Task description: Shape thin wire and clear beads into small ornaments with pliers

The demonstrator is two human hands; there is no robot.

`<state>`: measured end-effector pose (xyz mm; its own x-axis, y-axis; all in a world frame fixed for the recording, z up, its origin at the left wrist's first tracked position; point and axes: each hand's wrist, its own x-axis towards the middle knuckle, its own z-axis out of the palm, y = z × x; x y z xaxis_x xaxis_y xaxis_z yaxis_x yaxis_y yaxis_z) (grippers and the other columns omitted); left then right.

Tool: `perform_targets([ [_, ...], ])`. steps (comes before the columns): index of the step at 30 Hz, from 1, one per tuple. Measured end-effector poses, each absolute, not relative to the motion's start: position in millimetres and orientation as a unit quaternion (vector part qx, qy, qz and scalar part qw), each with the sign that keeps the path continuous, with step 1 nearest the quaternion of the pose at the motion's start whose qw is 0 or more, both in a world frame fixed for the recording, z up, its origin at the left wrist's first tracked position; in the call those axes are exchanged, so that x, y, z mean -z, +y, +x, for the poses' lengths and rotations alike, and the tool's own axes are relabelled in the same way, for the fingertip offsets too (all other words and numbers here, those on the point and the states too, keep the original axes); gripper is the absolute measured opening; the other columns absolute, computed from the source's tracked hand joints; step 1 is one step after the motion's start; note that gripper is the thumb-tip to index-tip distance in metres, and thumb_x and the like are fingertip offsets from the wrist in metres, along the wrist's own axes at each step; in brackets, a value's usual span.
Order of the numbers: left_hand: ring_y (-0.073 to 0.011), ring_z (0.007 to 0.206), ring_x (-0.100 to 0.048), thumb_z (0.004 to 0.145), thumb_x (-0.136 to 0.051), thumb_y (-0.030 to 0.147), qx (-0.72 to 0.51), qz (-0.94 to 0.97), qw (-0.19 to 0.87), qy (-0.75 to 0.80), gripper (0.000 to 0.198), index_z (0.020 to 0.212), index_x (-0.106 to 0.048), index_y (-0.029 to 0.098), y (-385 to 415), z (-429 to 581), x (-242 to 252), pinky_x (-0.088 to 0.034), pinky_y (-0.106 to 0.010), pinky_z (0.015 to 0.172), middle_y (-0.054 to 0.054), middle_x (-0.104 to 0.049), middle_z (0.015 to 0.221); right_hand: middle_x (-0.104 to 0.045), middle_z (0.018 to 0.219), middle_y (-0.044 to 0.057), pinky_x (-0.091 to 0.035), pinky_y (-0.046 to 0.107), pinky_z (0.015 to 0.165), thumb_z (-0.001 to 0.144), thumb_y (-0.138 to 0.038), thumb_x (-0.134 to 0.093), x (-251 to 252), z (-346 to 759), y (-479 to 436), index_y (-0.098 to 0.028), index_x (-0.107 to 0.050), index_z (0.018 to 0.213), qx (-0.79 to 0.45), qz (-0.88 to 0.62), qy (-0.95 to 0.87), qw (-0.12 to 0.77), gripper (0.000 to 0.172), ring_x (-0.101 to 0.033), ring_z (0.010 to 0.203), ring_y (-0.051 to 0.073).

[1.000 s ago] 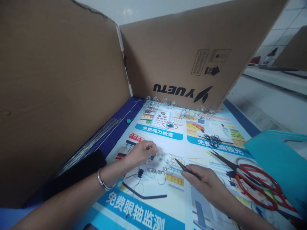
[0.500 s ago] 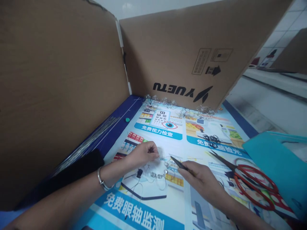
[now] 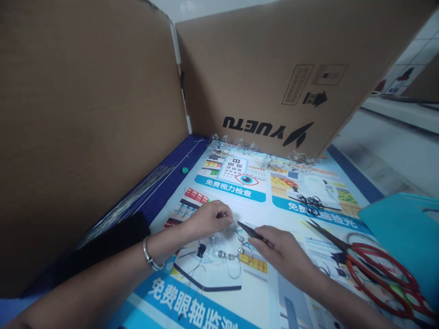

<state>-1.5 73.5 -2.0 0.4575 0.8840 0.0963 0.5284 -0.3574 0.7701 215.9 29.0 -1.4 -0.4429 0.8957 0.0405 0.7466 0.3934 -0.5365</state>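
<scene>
My left hand (image 3: pixel 209 220), with a silver bangle on the wrist, pinches one end of a thin wire strung with clear beads (image 3: pixel 228 252) that loops down onto the printed poster mat (image 3: pixel 240 288). My right hand (image 3: pixel 279 249) grips dark pointed tweezers (image 3: pixel 249 231), whose tip reaches toward the wire just right of my left fingertips. A small black bead (image 3: pixel 201 249) lies on the mat below my left hand.
Red-handled scissors (image 3: pixel 377 267) lie at the right, beside a teal sheet (image 3: pixel 404 233). Cardboard walls (image 3: pixel 85 114) stand at the left and back. Clear beads (image 3: pixel 240 146) line the back wall's foot. A black wire tangle (image 3: pixel 310 203) and thin metal wires (image 3: pixel 133 203) rest nearby.
My right hand has moved left with the tweezers, bringing the tip close to my left fingertips. The beaded wire has shifted slightly. The view has tilted a little.
</scene>
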Motion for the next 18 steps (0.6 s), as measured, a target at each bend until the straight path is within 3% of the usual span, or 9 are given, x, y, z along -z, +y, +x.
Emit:
perform_targets([
  [6,-0.0129,0.067,-0.053,0.077,-0.054,0.021,-0.248,0.784,0.335,0.461,0.013,0.069,-0.062,0.016,72,2,-1,-0.04,-0.022,0.062,0.0,-0.058,0.071,-0.06,0.071,0.002,-0.036,0.026,0.058,0.09,-0.037,-0.04,7,216,29,-0.02,-0.054,0.074,-0.146,-0.502,-0.84,0.142,0.027,-0.054,0.065,0.016],
  [18,-0.0142,0.073,-0.056,0.077,-0.054,0.021,-0.263,0.776,0.353,0.452,0.013,0.068,-0.062,0.016,73,3,5,-0.042,-0.024,0.067,-0.002,-0.062,0.078,-0.059,0.068,0.003,-0.037,0.025,0.057,0.092,-0.033,-0.037,19,215,30,-0.019,-0.056,0.076,0.02,-0.454,-0.872,0.183,0.029,-0.055,0.064,0.015],
])
